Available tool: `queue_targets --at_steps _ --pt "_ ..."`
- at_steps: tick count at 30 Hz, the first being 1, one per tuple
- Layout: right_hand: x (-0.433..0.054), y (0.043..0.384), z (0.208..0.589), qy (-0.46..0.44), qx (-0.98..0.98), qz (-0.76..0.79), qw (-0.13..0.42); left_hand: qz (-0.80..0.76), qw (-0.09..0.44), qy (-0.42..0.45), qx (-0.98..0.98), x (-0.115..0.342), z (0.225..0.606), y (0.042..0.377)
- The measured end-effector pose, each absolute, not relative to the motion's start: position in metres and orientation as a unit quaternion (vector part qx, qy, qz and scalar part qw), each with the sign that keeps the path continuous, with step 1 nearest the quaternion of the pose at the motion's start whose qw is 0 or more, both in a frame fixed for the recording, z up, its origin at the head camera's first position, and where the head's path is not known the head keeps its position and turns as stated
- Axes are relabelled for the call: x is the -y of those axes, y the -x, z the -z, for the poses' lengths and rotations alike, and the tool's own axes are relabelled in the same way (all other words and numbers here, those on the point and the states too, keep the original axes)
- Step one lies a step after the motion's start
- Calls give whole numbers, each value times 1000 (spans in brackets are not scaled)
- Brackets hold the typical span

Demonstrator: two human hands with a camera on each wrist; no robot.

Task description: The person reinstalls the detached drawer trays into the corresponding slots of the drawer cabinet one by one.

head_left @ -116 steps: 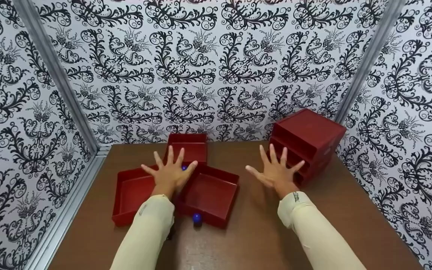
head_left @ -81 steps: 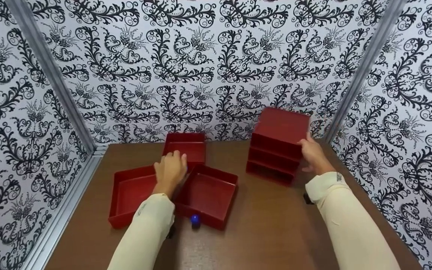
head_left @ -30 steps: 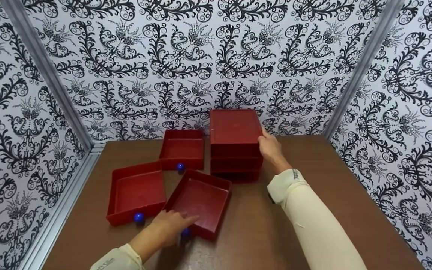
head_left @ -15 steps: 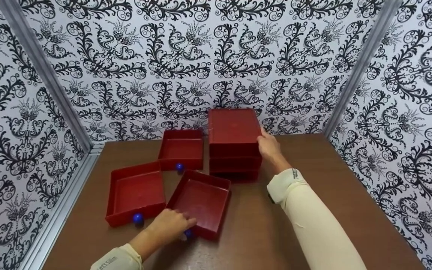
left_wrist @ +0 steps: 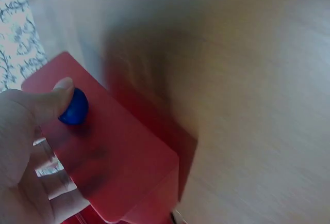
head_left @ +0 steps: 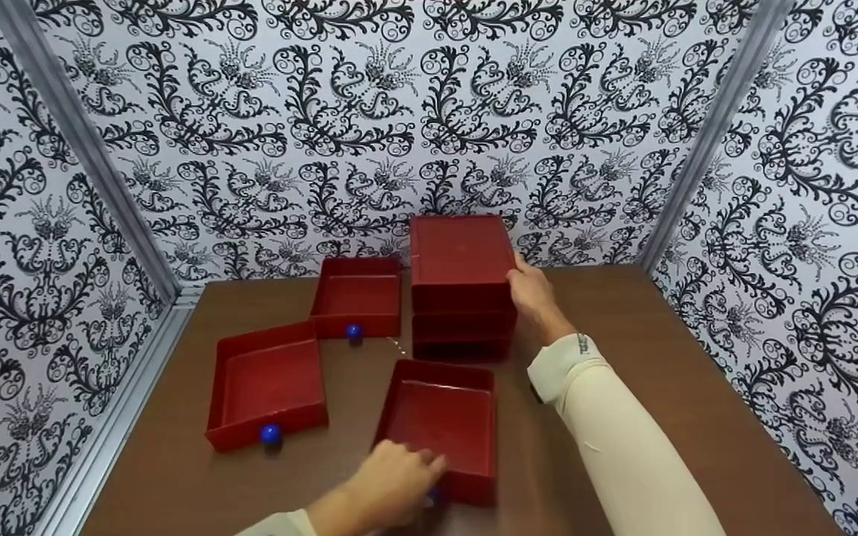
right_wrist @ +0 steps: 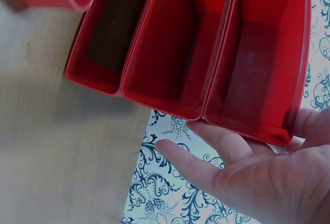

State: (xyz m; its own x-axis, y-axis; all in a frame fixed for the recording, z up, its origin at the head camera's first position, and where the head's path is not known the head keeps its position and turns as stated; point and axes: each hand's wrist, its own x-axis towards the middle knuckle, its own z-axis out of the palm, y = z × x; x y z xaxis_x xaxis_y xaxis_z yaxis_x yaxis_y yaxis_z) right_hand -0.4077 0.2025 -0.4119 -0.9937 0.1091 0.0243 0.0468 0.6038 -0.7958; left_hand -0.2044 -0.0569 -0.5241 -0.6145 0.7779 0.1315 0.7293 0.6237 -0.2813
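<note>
My left hand (head_left: 392,484) grips the front wall of a red drawer (head_left: 440,417) in the head view. In the left wrist view its thumb presses by the round blue knob (left_wrist: 76,108), while the other fingers reach over the wall's edge. The red cabinet (head_left: 462,249) stands upright at the back, its three open slots facing me. Against its right side lies my right hand (head_left: 535,298), holding near the top front edge. The right wrist view shows that hand's fingers (right_wrist: 191,164) along the side wall and the thumb at the corner.
Two more red drawers sit on the brown table (head_left: 623,417): one at the left (head_left: 272,380), one at the back (head_left: 358,294) beside the cabinet. Each has a blue knob on its front. Patterned walls (head_left: 325,134) with grey metal posts enclose the table.
Both hands were spread open in the air. The right hand turned the cabinet and shifted it left. The left hand took the middle drawer by its front and moved it right and nearer.
</note>
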Motion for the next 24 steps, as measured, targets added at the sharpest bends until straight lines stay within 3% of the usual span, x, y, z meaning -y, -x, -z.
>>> queue_targets --at_steps 10,24 --pt "-202 409 414 40 899 -434 45 -97 132 377 912 -5 524 203" --pt "-205 414 415 40 903 -424 54 -87 135 332 930 -33 526 228"
